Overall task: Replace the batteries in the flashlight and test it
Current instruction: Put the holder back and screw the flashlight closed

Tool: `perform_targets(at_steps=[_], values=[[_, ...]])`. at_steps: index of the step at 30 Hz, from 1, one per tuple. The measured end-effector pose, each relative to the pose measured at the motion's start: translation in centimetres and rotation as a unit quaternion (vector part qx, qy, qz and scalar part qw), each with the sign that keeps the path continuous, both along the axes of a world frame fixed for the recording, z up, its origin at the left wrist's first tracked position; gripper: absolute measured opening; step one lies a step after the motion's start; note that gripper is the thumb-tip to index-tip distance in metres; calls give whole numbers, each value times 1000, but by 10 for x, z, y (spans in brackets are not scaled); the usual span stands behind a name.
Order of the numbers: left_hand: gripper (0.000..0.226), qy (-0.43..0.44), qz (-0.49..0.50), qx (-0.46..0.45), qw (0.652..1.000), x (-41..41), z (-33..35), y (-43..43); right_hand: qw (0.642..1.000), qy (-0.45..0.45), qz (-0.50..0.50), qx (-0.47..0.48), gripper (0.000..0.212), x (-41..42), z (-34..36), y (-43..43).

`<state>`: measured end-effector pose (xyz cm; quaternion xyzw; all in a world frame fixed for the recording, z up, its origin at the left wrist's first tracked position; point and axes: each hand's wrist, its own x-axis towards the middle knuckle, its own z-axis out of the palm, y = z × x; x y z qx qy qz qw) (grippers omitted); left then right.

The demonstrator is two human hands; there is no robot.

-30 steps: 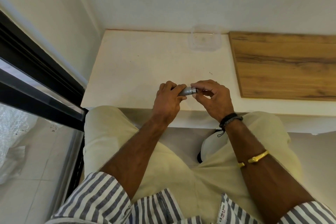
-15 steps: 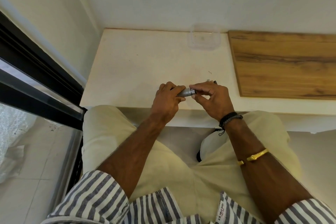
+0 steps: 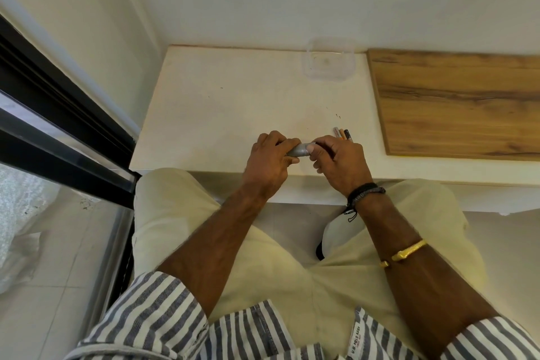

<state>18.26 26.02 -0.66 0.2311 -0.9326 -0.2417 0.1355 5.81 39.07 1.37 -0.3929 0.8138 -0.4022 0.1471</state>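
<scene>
Flashlight (image 3: 298, 149): judged light, rigid, metal-looking, so it takes a firm squeeze without damage. The smooth round barrel may turn in the palm and could roll if set down. Best hold: one fist around the barrel, the other hand's fingertips on the end piece, twisting against each other. The threaded end is probably small, so it needs a pinch, not a full fist.

Look: short silver-grey cylinder with a slightly grainy sheen. Only the middle shows; both ends are hidden by hands, so lens or tail cap cannot tell.

Position: held between both hands, above the table (image 3: 233, 102) near its 6 o'clock edge, lying roughly 9-to-3.

Left hand (image 3: 270, 161): fingers curled tight around the barrel's 9 o'clock part. Right hand (image 3: 340, 161): thumb and fingertips pinch the 3 o'clock end, other fingers loosely curled.

Slim cells, likely batteries (image 3: 342, 135), lie on the table at 12 o'clock from the right hand, just beside its knuckles. Count unclear, two or three.

Clear container (image 3: 328, 67) at 12 o'clock, by the wall. Wooden board (image 3: 455, 102) at 2 o'clock.

Step judged: turning the end piece. Opening or closing cannot tell.
</scene>
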Motion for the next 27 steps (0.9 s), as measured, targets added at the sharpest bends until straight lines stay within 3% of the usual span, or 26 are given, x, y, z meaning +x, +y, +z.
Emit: perform_targets(at_steps=[7,11,13,16,20,27], values=[[31,21,-17,-12,1000,0,2,4,988,53,-87,119,69,6,6,-5],[32,32,-12,13,999,-1,3,5,985,26,-107,133,76,6,9,-2],[33,33,-6,23,999,-2,3,6,991,-13,-99,87,70,3,8,-1],[34,24,5,29,999,-2,2,4,996,-83,-45,1,32,-2,7,2],[36,11,22,38,999,-1,1,4,999,-25,38,-18,39,-5,1,5],[34,6,15,31,999,-2,5,5,999,-47,5,-14,23,-4,3,5]])
